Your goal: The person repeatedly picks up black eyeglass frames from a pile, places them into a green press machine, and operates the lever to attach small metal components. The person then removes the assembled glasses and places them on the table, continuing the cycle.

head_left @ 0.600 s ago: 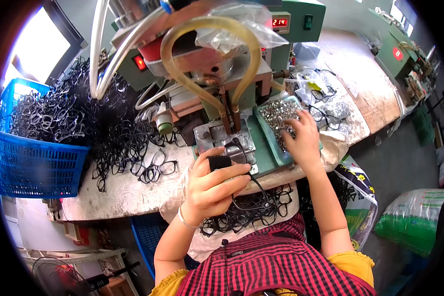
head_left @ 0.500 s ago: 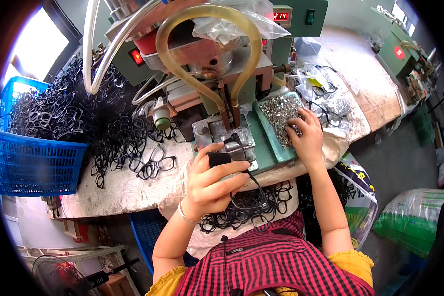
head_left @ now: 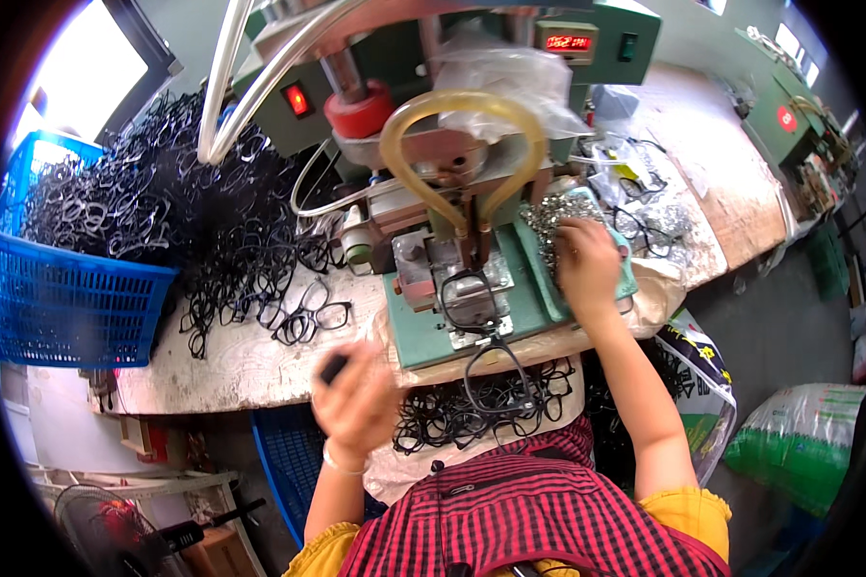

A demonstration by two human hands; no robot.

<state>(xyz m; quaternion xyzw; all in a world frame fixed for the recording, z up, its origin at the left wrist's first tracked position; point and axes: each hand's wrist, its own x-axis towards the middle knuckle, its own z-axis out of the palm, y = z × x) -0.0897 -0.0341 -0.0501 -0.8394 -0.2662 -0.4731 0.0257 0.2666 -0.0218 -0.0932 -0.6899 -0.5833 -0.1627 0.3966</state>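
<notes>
A black eyeglass frame [head_left: 496, 379] sits at the machine's metal fixture [head_left: 471, 310], one rim up by the copper-coloured tips [head_left: 474, 240] and the other hanging over the front edge. Neither hand touches it. My left hand [head_left: 359, 402], smeared by motion, is left of the fixture, over the table's front edge; a black band [head_left: 333, 367] shows at one finger. At the green tray [head_left: 547, 280] of small shiny metal parts [head_left: 551, 213], my right hand [head_left: 588, 267] has its fingers curled together. Its fingertips are partly hidden, so what they pinch does not show.
Many black eyeglass frames [head_left: 231, 279] heap on the table's left and in a blue basket [head_left: 77, 306]. More frames [head_left: 433, 413] lie below the fixture. A yellowish hose [head_left: 462, 101] loops above it. Bagged parts [head_left: 649, 207] are right of the tray.
My left hand has let go of the eyeglass frame and moved left and down; the frame stays at the fixture. My right hand's fingers have drawn together at the tray. The view has shifted slightly.
</notes>
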